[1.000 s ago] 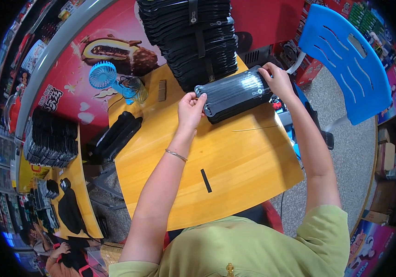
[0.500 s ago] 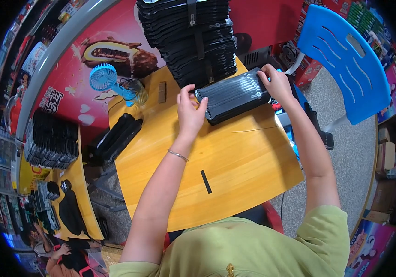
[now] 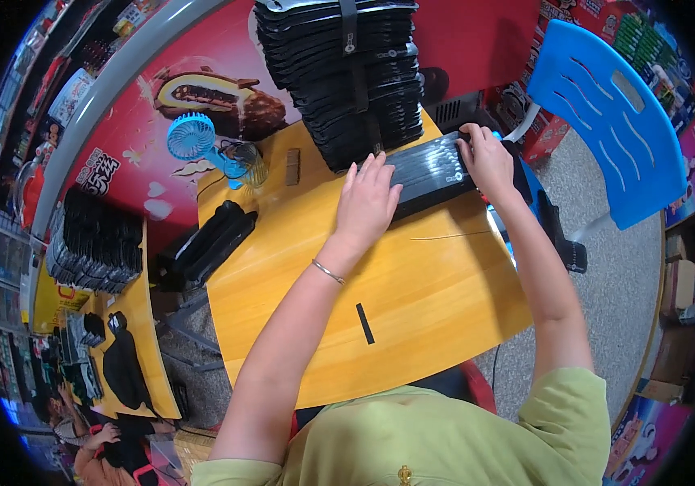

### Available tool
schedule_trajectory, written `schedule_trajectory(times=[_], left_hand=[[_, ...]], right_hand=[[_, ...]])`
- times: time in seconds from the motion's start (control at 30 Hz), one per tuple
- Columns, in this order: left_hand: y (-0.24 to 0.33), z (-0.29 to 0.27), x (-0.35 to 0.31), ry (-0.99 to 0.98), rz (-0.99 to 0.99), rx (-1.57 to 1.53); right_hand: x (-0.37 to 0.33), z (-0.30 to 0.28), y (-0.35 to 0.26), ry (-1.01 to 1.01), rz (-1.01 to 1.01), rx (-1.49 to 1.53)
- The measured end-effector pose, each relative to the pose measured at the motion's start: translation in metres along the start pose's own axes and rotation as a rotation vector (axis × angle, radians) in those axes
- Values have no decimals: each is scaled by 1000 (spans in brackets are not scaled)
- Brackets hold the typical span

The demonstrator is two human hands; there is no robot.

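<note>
A low stack of flat, glossy black packages (image 3: pixel 428 170) lies near the table's far right edge. My left hand (image 3: pixel 365 202) rests flat across its left end, fingers stretched out. At the right end, my right hand (image 3: pixel 489 166) is closed over the corner with curled fingers. Just behind rises a tall pile of similar black packages (image 3: pixel 347 89), strapped with black bands. Closer to me, a short black strip (image 3: pixel 365 323) lies on the wooden table (image 3: pixel 299 324). A thin, pale cord-like piece (image 3: pixel 449 237) lies to the right.
On the table's left are a blue handheld fan (image 3: pixel 192 136), a clear glass (image 3: pixel 246 166), a small brown block (image 3: pixel 292 167) and a black bundle (image 3: pixel 216 239). A blue chair (image 3: pixel 611 121) stands right. Another table (image 3: pixel 149 348) holds more black packages; a person sits lower left.
My left hand has gone from gripping the stack's left end to lying flat over it, further right. My right hand keeps its place at the right end.
</note>
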State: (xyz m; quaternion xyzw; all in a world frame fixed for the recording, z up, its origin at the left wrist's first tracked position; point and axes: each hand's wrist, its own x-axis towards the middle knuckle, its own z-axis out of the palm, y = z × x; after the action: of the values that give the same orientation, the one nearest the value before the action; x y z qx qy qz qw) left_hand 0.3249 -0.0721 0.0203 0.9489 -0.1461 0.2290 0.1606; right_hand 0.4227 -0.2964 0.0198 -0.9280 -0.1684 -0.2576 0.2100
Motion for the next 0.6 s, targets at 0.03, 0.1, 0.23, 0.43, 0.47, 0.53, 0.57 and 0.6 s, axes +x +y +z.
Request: schedule_trajectory(times=[0.03, 0.1, 0.23, 0.43, 0.47, 0.53, 0.57, 0.6], left_hand=[[2, 0, 0, 3, -2, 4], [6, -1, -2, -38, 19, 69], [8, 1, -5, -36, 30, 115], [4, 9, -5, -19, 17, 119], [3, 8, -6, -12, 6, 125], [2, 5, -8, -16, -20, 150], [1, 8, -9, -11, -18, 196], [3, 7, -8, -20, -18, 192]], right_hand=[[0, 0, -1, 25, -39, -19], [-1, -1, -3, -14, -27, 5], [-4, 4, 2, -31, -13, 79], [2, 19, 13, -60, -18, 133], [3, 22, 12, -63, -31, 138], [6, 28, 7, -65, -40, 179], [6, 29, 7, -59, -66, 195], [6, 29, 10, -64, -80, 229]])
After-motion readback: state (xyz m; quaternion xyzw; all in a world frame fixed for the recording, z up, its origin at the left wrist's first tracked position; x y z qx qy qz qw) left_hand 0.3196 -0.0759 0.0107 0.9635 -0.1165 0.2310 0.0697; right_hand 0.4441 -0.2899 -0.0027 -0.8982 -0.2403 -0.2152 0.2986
